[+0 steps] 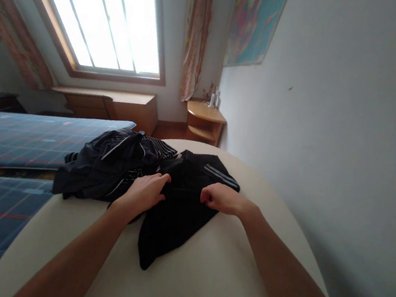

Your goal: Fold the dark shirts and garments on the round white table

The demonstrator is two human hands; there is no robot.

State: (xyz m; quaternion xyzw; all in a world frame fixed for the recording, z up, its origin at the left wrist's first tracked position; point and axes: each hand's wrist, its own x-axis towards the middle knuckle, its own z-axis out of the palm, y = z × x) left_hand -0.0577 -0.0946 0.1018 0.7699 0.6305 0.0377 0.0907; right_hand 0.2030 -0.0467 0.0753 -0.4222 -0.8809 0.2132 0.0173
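Two bare hands sit at the centre of my view, one on each side of a black garment [179,226]. From my remote seat I read the right hand [221,198] as clenched on the cloth, its fingers rolled into a fist at the garment's right side. The left hand [148,190] bends its fingers and thumb over the opposite side; the tips meet dark fabric, so I cannot tell whether they pinch it or only rest on it. A faint ridge crosses the cloth between the hands, and I take their spacing as a way to keep that stretch straight.

The garment lies directly under and between both hands. Just beyond the right fist, pale stripes [221,175] run along its edge; nearer to me than the left hand, a loose corner drops to a point on the round table [242,274], which probably bears most of the weight.

Left of the grip, close by, dark clothes [91,166] with white piping lie heaped, perhaps put there to leave working room under the hands. Farther left are blue plaid mattresses [27,139]; well beyond the hands, a corner shelf [206,112] stands against the wall.
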